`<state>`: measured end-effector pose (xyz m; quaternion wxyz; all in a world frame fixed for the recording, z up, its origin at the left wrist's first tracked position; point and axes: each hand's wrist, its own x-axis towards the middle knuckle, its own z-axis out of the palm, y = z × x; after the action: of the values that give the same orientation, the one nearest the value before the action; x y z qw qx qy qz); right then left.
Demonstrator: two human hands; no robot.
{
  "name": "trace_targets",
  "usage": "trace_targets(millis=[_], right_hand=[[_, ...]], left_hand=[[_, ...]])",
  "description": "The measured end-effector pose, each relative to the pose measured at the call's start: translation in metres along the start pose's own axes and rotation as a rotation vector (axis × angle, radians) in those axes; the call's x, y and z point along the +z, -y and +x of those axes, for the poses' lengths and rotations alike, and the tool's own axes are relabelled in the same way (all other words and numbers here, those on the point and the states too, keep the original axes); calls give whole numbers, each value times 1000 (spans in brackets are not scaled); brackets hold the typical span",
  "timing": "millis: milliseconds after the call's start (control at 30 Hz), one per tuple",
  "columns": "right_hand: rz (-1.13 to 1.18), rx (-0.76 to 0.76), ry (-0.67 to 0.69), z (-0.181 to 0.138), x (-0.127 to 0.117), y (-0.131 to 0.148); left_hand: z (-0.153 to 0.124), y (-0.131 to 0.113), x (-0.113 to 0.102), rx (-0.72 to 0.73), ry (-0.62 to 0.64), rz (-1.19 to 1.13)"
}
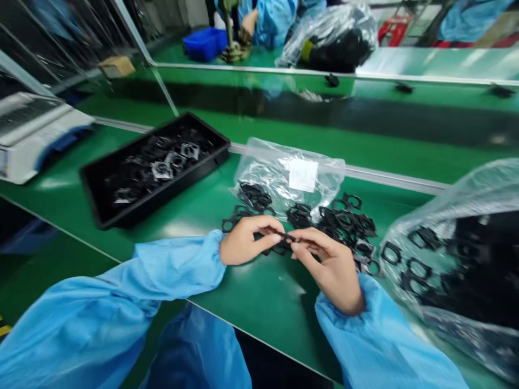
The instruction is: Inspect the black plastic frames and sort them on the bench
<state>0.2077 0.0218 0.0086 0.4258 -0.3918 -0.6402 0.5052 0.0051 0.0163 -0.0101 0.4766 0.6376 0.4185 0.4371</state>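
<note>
Between the fingertips of both hands is a small flat black plastic part (288, 237), seen nearly edge-on. My left hand (250, 237) pinches its left end with thumb and forefinger. At its right end my right hand (326, 259) pinches it the same way. Just behind the hands lies a loose pile of black plastic frames (344, 224) with round openings, spread over the green tabletop. A clear plastic bag (267, 162) with a white label (303, 174) lies flat behind that pile.
A black tray (162, 190) of similar parts stands at left. On the right sits a large clear bag (425, 216) full of black parts. The white device (36, 135) is far left. Across the green conveyor, a blue-sleeved person (275, 21) works near a blue bin (206, 43).
</note>
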Motion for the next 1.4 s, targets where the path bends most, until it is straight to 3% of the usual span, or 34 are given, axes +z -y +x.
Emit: trace_targets(millis=[133, 233, 333, 433, 467, 533, 600, 667, 733, 867, 933, 967, 1067, 1233, 1400], right_hand=[[-51, -86, 8, 6, -3, -2], [-76, -135, -21, 6, -3, -2], [-191, -188, -86, 5, -2, -5], [-318, -212, -136, 6, -5, -11], [-351, -216, -144, 6, -6, -13], [-413, -225, -150, 6, -7, -15], [-501, -249, -103, 5, -8, -16], [-626, -275, 3, 3, -6, -16], [-760, -284, 129, 1, -3, -14], [-941, -279, 304, -3, 3, -13], [-958, -275, 319, -4, 5, -13], [-948, -277, 321, -4, 5, -14], [-882, -298, 257, -3, 0, -13], [-926, -309, -108, 4, -17, -10], [-1046, -253, -1, 8, -20, -15]], left_hand=[[6, -2, -1, 114, 25, 132], [10, -16, -19, 210, -74, 268], [20, -37, -69, 259, -313, 484], [38, -56, -141, 165, -671, 796], [43, -61, -163, 141, -738, 827], [51, -70, -197, 122, -794, 867], [52, -74, -210, 107, -794, 936], [48, -73, -203, 133, -717, 977], [39, -67, -178, 168, -535, 980], [17, -47, -100, 224, 45, 919], [9, -39, -66, 294, 424, 962], [7, -35, -54, 304, 510, 1014], [5, -29, -38, 276, 557, 1145], [6, -30, -43, 256, 471, 1257], [9, -32, -23, 313, 491, 1168]])
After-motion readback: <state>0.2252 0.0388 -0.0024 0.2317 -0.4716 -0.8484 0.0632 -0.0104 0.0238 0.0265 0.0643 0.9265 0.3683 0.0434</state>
